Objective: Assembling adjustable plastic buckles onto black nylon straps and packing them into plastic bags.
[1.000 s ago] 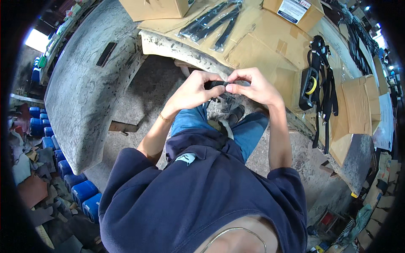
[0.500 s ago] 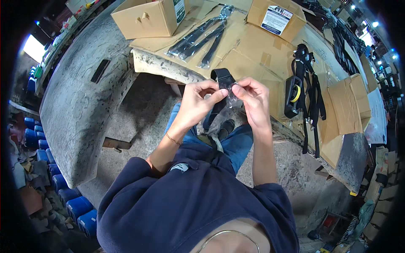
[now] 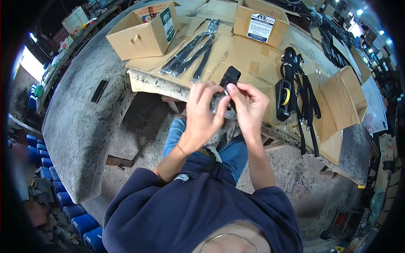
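Note:
A black strap (image 3: 231, 75), folded at its top, stands up between my hands, partly inside a crumpled clear plastic bag (image 3: 230, 113). My right hand (image 3: 249, 110) pinches the strap and bag between thumb and index finger. My left hand (image 3: 202, 114) is curled at the bag's near side, its thumb and index fingertips close to the right thumb. How firmly the left fingers grip is partly hidden. Beyond them, on the cardboard-covered table, lie bagged black straps (image 3: 188, 52).
Two open cardboard boxes, one at the left (image 3: 137, 40) and one further right (image 3: 240, 21), stand at the back. To the right lie a black tape dispenser (image 3: 282, 103), loose black straps (image 3: 307, 99) and an opened carton (image 3: 341, 99). A stained grey table (image 3: 80, 126) stands left.
The strap has tilted to the right and its loop looks flatter. My left hand has turned, its thumb now lower and further from the index finger. The view has shifted slightly.

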